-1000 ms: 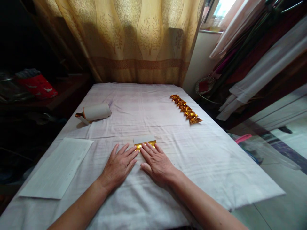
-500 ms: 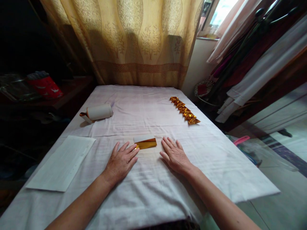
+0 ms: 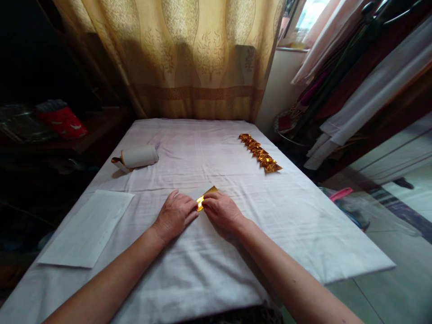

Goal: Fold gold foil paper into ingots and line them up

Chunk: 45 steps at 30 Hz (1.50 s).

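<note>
A folded piece of gold foil paper (image 3: 200, 203), shiny on one face and white on the other, lies tilted on the white tablecloth (image 3: 202, 153). My left hand (image 3: 177, 214) pinches its left end between thumb and fingers. At its near right side, my right hand (image 3: 222, 209) has closed its fingers on the paper and hides part of it. The paper's far gold corner shows above my right fingers.
Several folded gold foil pieces (image 3: 259, 154) form a row at the right. A roll of white-backed paper (image 3: 139, 156) and a stack of white sheets (image 3: 88, 228) lie at the left. Beyond the table hangs a gold curtain (image 3: 209, 67); clothes (image 3: 357, 94) hang at right.
My right hand has moved left from the bare cloth onto the foil paper. My left hand's fingers have curled in, and the paper has turned so its right end points away.
</note>
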Motion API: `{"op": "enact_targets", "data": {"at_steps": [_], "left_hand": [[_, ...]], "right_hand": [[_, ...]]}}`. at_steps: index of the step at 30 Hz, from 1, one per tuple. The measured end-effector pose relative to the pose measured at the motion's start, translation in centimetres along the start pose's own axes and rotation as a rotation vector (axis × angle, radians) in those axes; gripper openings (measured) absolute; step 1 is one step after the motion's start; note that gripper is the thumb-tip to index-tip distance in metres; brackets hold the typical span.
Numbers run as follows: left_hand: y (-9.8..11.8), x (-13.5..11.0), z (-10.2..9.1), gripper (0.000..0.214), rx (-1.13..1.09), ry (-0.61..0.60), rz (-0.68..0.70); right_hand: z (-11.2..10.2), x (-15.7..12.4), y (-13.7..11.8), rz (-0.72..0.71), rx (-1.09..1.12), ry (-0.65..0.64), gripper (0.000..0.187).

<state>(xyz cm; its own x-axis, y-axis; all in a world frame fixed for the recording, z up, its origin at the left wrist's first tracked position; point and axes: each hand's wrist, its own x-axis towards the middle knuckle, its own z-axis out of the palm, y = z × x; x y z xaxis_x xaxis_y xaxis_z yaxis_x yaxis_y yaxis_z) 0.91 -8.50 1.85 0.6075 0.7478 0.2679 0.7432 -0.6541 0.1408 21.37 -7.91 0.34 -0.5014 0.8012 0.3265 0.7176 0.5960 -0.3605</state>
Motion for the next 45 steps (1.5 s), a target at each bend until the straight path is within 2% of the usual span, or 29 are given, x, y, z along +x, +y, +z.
{"op": "enact_targets", "data": {"at_steps": [6,11,14,22,28,31,45], "left_hand": [[-1.0,0.5,0.2,0.025,0.070,0.053,0.115],[-1.1,0.5,0.7,0.031,0.069,0.077,0.118],[-1.2,0.4,0.9,0.033,0.026,0.084,0.082],[-1.8,0.4,1.2,0.023,-0.174,0.110,-0.077],[-1.5,1.1,1.6,0.017,-0.185,0.090,-0.203],[-1.3,1.3,1.7,0.016,-0.172,0.081,-0.226],[-0.7,1.6,2.0,0.013,-0.149,0.114,-0.310]], "right_hand": [[0.4,-0.5,0.3,0.012,0.037,0.047,0.016],[0.4,-0.6,-0.2,0.043,0.018,0.053,0.016],[0.5,-0.4,-0.7,0.092,-0.030,0.040,0.011],[0.7,0.5,-1.6,0.242,-0.048,0.045,0.014],[-0.1,1.7,-2.2,0.350,-0.086,-0.066,0.018],[-0.1,2.0,-2.2,0.409,-0.064,-0.064,0.015],[1.0,1.6,-1.5,0.397,0.020,0.037,0.010]]}}
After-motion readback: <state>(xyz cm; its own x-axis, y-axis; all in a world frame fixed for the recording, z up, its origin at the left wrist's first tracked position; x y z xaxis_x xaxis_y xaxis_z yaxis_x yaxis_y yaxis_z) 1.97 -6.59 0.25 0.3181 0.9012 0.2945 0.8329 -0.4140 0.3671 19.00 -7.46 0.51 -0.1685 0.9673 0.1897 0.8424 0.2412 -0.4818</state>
